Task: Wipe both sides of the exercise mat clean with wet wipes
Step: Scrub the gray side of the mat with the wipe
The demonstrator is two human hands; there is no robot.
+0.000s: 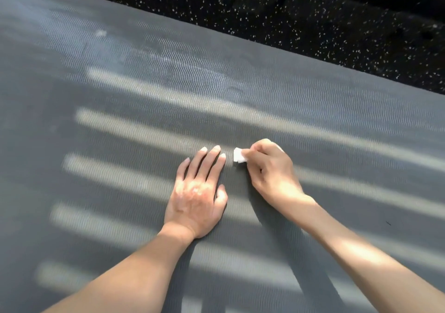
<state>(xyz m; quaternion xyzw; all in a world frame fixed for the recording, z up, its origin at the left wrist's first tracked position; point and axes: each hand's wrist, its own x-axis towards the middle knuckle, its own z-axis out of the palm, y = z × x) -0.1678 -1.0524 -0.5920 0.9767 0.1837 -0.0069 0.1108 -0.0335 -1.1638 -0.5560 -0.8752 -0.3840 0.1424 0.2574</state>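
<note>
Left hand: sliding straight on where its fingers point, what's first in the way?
The left hand lies flat, fingers pointing away, slightly right. Ahead looks like bare mat up to its far edge, then speckled floor. The wipe in the right hand sits beside the fingertips, not ahead.

The gray mat [125, 76] runs off the left, right and bottom edges, and its left part is blurry. Most of the white wipe [239, 155] is hidden under the right hand [273, 170] — only a corner peeks out.
</note>
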